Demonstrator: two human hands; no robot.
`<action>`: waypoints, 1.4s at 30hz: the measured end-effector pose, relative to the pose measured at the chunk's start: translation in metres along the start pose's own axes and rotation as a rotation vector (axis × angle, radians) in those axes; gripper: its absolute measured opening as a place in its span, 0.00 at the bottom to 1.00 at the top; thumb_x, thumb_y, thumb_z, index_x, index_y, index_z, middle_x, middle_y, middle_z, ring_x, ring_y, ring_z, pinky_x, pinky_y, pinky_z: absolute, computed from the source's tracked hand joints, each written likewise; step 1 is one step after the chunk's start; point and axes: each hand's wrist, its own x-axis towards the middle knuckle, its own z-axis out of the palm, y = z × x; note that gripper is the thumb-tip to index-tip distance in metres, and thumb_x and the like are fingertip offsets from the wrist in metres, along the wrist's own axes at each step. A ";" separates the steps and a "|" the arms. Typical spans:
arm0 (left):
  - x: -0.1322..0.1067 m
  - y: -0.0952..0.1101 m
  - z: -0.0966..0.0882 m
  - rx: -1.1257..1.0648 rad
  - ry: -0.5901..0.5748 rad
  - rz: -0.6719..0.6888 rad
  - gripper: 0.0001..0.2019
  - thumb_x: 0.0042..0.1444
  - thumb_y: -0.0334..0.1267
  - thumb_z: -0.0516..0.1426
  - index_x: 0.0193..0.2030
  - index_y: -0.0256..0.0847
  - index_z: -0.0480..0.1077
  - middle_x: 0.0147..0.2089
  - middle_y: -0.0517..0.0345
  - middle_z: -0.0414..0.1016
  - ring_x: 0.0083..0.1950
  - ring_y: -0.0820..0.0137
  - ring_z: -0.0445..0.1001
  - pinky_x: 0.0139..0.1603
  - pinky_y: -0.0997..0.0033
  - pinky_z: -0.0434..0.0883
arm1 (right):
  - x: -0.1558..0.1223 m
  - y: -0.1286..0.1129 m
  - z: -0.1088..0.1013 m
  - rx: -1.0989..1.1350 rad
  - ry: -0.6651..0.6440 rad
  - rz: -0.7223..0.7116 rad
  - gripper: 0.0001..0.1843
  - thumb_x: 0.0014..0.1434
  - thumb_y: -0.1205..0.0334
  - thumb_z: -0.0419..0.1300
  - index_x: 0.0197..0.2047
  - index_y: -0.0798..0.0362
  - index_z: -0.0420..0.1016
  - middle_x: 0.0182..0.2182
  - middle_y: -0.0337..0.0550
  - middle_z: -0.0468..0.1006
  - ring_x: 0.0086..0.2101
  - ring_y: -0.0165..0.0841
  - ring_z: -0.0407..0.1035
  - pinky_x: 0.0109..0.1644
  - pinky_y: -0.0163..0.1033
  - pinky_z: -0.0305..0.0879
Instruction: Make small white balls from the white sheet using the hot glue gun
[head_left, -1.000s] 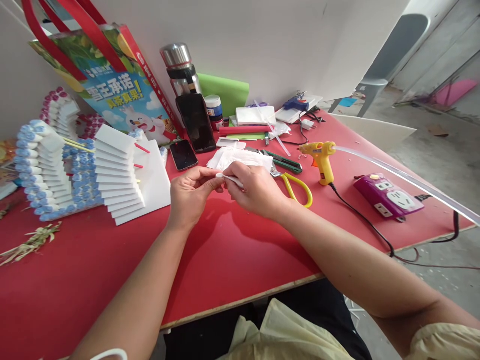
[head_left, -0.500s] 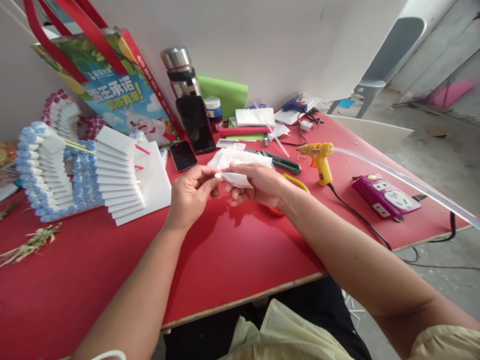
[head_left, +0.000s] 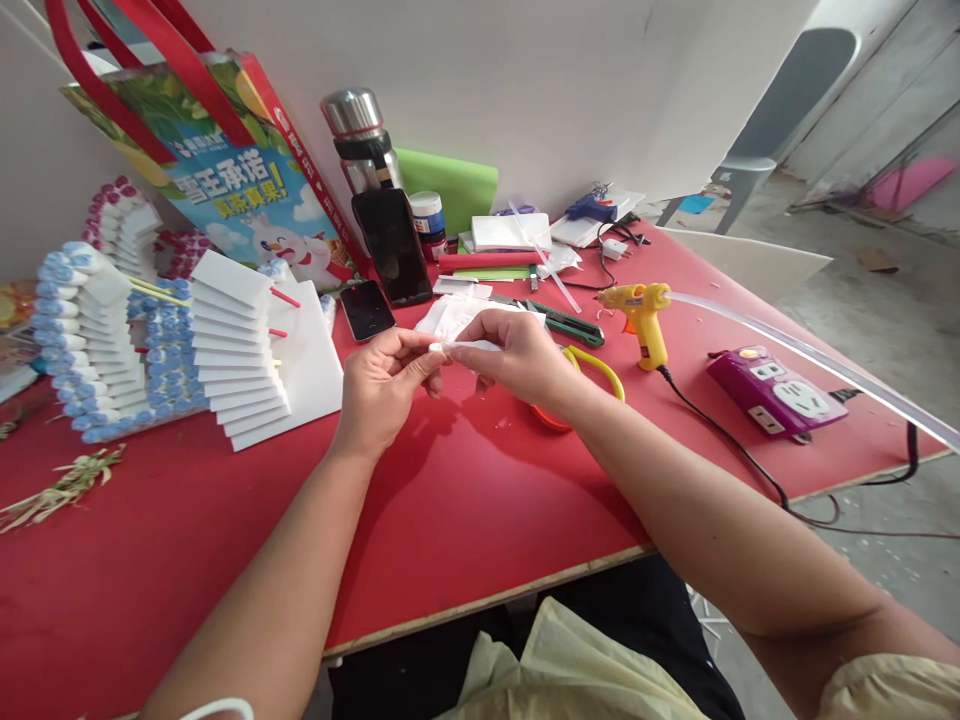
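Note:
Above the red table [head_left: 465, 520], a white strip [head_left: 486, 345], thin like paper or tissue, runs between my two hands. My left hand [head_left: 379, 390] pinches its small rolled-up white end [head_left: 436, 347] between thumb and fingertips. From the other side, my right hand [head_left: 517, 355] grips the strip with thumb and fingers closed, their tips meeting those of the left. Most of the strip is hidden by the right hand. Just behind the hands lies a pile of white sheets [head_left: 446, 312]. Scissors with yellow and orange handles [head_left: 611, 378] are partly covered by my right wrist.
A yellow glue gun [head_left: 637, 315] with a long clear stick and a purple power strip [head_left: 776, 390] stand right. Behind are a green utility knife [head_left: 574, 325], phones [head_left: 367, 310], and a steel flask [head_left: 356, 135]. Stepped white foam pieces [head_left: 240, 370] and a blue-white model [head_left: 75, 350] stand left.
My right hand has turned over from a flat, spread pose beneath the strip to a closed grip on it near the rolled end. My left hand has stayed in place.

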 end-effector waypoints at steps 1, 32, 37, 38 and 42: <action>0.000 0.000 0.002 -0.017 0.008 -0.012 0.10 0.54 0.39 0.68 0.39 0.38 0.78 0.27 0.59 0.77 0.25 0.73 0.73 0.29 0.72 0.73 | -0.002 0.000 0.003 -0.144 0.075 -0.073 0.11 0.58 0.55 0.66 0.31 0.53 0.73 0.27 0.39 0.75 0.27 0.29 0.67 0.29 0.34 0.60; -0.006 0.007 0.001 -0.017 0.001 0.049 0.12 0.47 0.41 0.73 0.36 0.39 0.79 0.27 0.60 0.79 0.24 0.70 0.78 0.30 0.69 0.78 | -0.009 -0.007 -0.006 -0.312 -0.064 -0.376 0.08 0.63 0.64 0.57 0.37 0.54 0.78 0.27 0.38 0.74 0.27 0.29 0.63 0.33 0.35 0.57; -0.008 0.006 0.002 0.036 -0.010 0.062 0.13 0.48 0.43 0.72 0.34 0.39 0.77 0.25 0.61 0.77 0.23 0.71 0.76 0.28 0.72 0.75 | -0.009 -0.006 -0.005 -0.262 -0.069 -0.387 0.08 0.63 0.63 0.58 0.32 0.54 0.76 0.26 0.37 0.73 0.27 0.28 0.62 0.32 0.35 0.57; -0.008 0.005 0.002 0.055 -0.003 0.068 0.13 0.48 0.43 0.72 0.34 0.40 0.77 0.25 0.61 0.76 0.23 0.72 0.75 0.27 0.73 0.74 | -0.008 -0.005 -0.005 -0.256 -0.055 -0.381 0.08 0.62 0.62 0.59 0.31 0.54 0.74 0.26 0.38 0.73 0.28 0.28 0.63 0.33 0.35 0.58; -0.009 0.003 0.004 0.106 0.018 0.079 0.13 0.48 0.43 0.72 0.35 0.40 0.77 0.26 0.61 0.77 0.23 0.73 0.75 0.26 0.75 0.73 | -0.005 -0.002 -0.002 -0.185 -0.052 -0.252 0.09 0.61 0.59 0.62 0.30 0.53 0.73 0.26 0.38 0.75 0.28 0.29 0.66 0.33 0.35 0.60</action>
